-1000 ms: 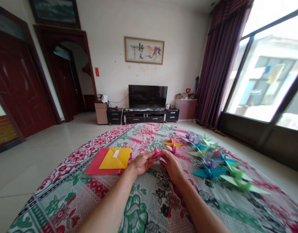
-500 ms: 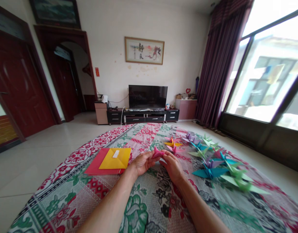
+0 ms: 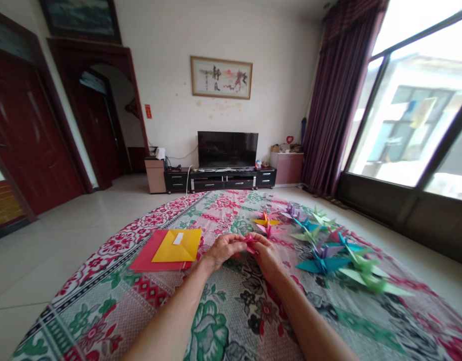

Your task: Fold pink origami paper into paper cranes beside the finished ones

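Note:
A small folded piece of pink paper (image 3: 249, 242) is held above the tablecloth between my two hands. My left hand (image 3: 228, 249) pinches its left side, and my right hand (image 3: 266, 253) has its fingers closed around the right side. Fingers cover much of the paper, so its exact shape is hard to make out. Just beyond my right hand sit a pink paper crane (image 3: 269, 229) and an orange paper crane (image 3: 266, 220). To the right lie several more folded cranes, among them a blue one (image 3: 323, 264) and a light green one (image 3: 374, 281).
Left of my hands, a yellow paper sheet (image 3: 183, 250) with a small white slip rests on red paper (image 3: 143, 255). A flowered tablecloth (image 3: 156, 321) covers the round table. Beyond it are a television (image 3: 228, 149) on a low cabinet, and a curtain (image 3: 324, 110) by the window.
My left fingers have shifted right over the pink paper, which now shows less between my hands. A pointed tip stood up from it before. The view has turned slightly.

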Demonstrator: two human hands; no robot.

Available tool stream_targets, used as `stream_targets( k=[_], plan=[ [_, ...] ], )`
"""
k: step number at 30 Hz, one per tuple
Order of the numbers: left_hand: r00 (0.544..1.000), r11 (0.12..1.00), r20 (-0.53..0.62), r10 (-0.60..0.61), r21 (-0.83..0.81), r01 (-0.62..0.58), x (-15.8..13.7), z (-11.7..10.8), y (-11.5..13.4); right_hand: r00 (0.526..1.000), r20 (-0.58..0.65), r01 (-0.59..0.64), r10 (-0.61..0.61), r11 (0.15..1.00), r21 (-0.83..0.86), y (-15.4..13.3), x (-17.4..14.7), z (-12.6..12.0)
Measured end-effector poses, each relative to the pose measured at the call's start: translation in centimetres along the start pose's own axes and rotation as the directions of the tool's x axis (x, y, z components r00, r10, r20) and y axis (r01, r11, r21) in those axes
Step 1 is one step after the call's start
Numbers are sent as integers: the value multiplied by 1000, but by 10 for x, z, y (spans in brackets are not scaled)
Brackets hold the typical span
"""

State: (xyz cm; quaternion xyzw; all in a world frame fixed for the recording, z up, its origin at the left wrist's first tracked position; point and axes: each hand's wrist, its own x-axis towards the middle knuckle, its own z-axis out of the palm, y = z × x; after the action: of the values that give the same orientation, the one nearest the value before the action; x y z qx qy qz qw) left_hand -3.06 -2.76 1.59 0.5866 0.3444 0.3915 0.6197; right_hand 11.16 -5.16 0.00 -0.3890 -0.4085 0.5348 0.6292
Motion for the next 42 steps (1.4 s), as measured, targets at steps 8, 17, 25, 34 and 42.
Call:
stream_targets(
  k=[8,17,25,34,42],
  plan=[
    [998,993,-27,58,101,-55,5,2,-4,991,-34,121,-130,972,-201,5,0,6],
    [984,979,-142,104,189,-76,9,6,-8,962,-21,243,-274,886,-395,11,2,5],
    [957,977,-248,149,186,-103,11,6,-9,947,-85,237,-310,851,-469,10,4,3],
    [983,975,-181,36,223,5,4,1,-1,968,-74,203,-240,919,-338,8,6,3],
    [976,899,-169,138,435,-52,9,-3,-6,969,-31,216,-244,905,-366,11,7,-1]
  ],
)
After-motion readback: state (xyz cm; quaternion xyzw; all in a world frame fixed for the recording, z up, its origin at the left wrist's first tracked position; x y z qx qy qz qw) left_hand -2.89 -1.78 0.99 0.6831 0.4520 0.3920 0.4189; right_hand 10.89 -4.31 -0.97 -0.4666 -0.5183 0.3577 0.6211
